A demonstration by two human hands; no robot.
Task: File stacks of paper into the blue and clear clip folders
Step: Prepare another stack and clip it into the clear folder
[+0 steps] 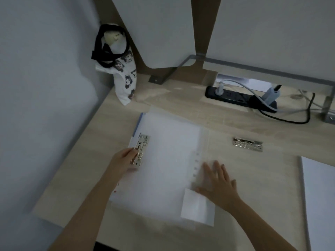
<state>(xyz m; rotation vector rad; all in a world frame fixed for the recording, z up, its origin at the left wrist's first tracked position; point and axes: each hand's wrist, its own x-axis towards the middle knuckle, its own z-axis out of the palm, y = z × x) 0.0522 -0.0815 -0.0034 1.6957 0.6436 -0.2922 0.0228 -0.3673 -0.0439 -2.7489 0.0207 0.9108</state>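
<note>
Head view: 2 bare forearms reach in from the lower edge over a light wood desk [253, 178]. Right hand [220, 183] lies flat, palm down, fingers spread and gripping nothing, on the right edge of the clear clip folder [204, 142], just above a small white folded sheet [197, 207]. Left hand [120, 163] is at the lower end of a silver metal clip [140, 151]; its fingers touch the clip, but blur hides whether they pinch it or only press on it.

A stack of white paper [163, 160] lies in the middle of the desk under a translucent, frosted cover, which extends right of the paper and shows a row of small marks along that margin. The clip sits along the left edge of the stack, tilted slightly from the vertical. A thin blue edge [138, 124], apparently the blue folder, shows along the upper left side of the stack.

A second silver clip [248, 144] lies on the clear cover area to the right, well apart from both hands. Another white sheet stack [320, 196] rests at the right edge of the desk.

At the back left corner stands a white printed bag [125, 77] with black straps. A black power strip [239, 98] with plugged cables lies at the back right.
</note>
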